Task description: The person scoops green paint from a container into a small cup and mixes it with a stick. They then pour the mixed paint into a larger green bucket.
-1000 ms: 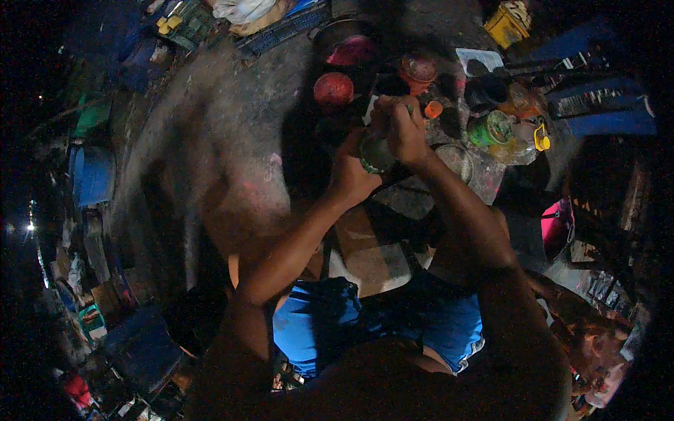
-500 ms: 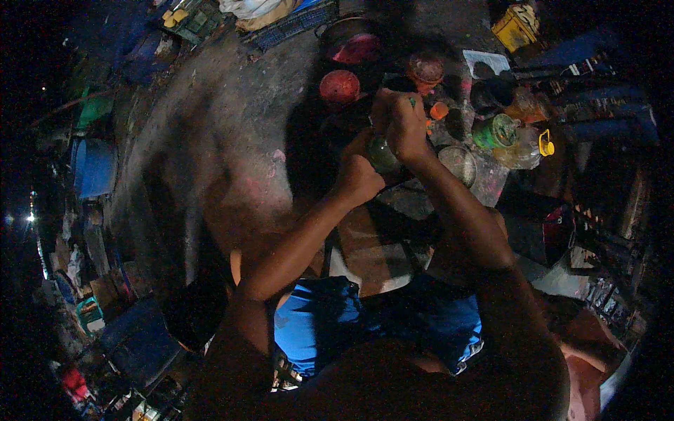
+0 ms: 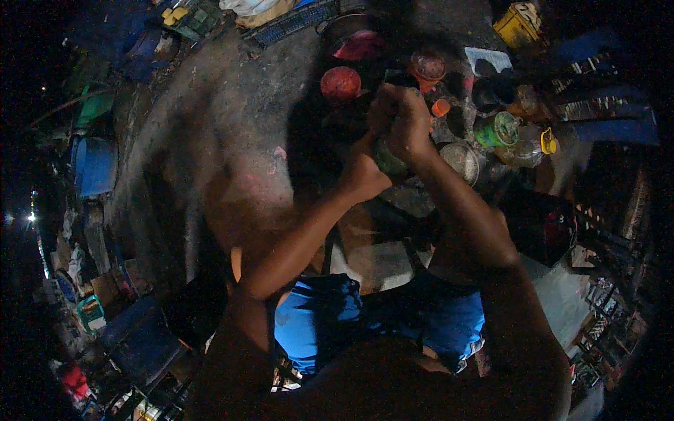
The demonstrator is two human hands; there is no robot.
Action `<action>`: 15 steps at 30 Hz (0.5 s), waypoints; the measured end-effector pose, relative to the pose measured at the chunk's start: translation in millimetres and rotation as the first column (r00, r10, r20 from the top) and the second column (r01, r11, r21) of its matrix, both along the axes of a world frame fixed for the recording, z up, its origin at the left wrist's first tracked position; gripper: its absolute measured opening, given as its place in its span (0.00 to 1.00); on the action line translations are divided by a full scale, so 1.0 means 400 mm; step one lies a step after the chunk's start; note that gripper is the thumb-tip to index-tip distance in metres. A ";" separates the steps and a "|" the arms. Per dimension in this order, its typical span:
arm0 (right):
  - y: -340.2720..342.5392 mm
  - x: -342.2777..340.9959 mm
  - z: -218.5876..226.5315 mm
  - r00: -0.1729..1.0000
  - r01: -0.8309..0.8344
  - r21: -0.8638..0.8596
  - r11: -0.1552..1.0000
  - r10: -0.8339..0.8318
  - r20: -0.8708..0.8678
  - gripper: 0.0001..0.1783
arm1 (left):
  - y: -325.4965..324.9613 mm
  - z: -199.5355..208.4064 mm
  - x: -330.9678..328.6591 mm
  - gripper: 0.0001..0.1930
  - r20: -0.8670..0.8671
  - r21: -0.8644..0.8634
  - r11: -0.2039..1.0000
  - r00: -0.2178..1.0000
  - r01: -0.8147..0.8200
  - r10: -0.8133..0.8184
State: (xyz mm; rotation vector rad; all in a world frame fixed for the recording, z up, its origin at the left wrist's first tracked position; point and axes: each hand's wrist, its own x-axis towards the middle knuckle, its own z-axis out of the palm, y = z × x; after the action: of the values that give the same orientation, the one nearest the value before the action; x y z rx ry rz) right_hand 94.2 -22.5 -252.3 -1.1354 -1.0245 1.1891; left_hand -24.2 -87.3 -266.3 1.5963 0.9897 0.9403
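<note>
Both my hands are closed close together at upper centre, above a dark patch of floor. My left hand (image 3: pixel 366 174) wraps the lower side of a greenish, rounded, glassy thing (image 3: pixel 390 161), mostly hidden between my wrists. My right hand (image 3: pixel 407 126) is a tight fist just above and to the right; what it grips is covered by its fingers. A dark piece (image 3: pixel 399 78) shows beyond the fist, and I cannot tell whether it belongs to the held thing. Just right of the fist sits a small orange cup-like piece (image 3: pixel 440 107).
Beyond my hands stand a red round container (image 3: pixel 340 85) and an orange-brown pot (image 3: pixel 427 68). To the right are a green tub (image 3: pixel 497 130), a clear bottle with a yellow cap (image 3: pixel 528 149) and a pale round tin (image 3: pixel 460 165). A yellow bucket (image 3: pixel 517 27) stands at the far right.
My hands have shifted slightly, and less of the greenish thing shows between them. A lit limb at the lower right edge is no longer in view.
</note>
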 end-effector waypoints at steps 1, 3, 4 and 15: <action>-0.004 -0.002 0.015 1.000 -0.019 -0.025 1.000 0.018 -0.016 0.20 | 0.003 -0.009 -0.002 0.39 -0.005 -0.017 1.000 1.000 0.022 -0.022; -0.018 -0.008 0.046 0.961 -0.075 -0.132 0.988 0.036 -0.276 0.20 | 0.001 -0.016 -0.006 0.37 -0.072 0.082 0.996 0.997 0.035 -0.029; -0.026 -0.007 0.058 0.943 -0.097 -0.135 0.986 0.048 -0.329 0.19 | 0.000 -0.014 -0.007 0.36 -0.104 0.131 0.990 0.994 0.045 -0.031; -0.069 -0.009 0.060 0.918 -0.096 -0.169 0.981 0.021 -0.397 0.16 | -0.010 -0.032 0.001 0.43 -0.073 0.033 0.996 0.994 0.081 -0.079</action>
State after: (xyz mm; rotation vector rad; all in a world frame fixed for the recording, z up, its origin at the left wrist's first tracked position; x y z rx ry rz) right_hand 90.5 -50.0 -228.3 -0.9557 -0.6516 1.5138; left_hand -23.7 -91.4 -279.0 1.6977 0.9553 0.8555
